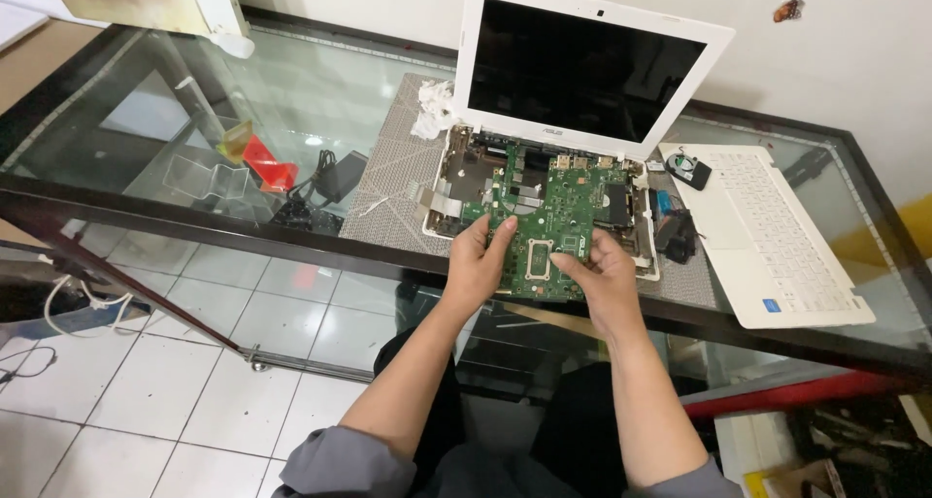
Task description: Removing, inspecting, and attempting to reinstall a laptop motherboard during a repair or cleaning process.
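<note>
While both our hands, left hand (478,260) and right hand (602,277), have fingers curled round the green circuit board (547,228) over the open laptop base (636,228) by the glass table's (146,119) near edge, we should grip only its edges, level

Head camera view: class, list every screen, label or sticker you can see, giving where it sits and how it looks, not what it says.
Laptop screen: upright at the back of the glass table, dark rectangle, white frame.
Sticker: small blue square, near corner of the detached white keyboard cover, right of both hands.
</note>
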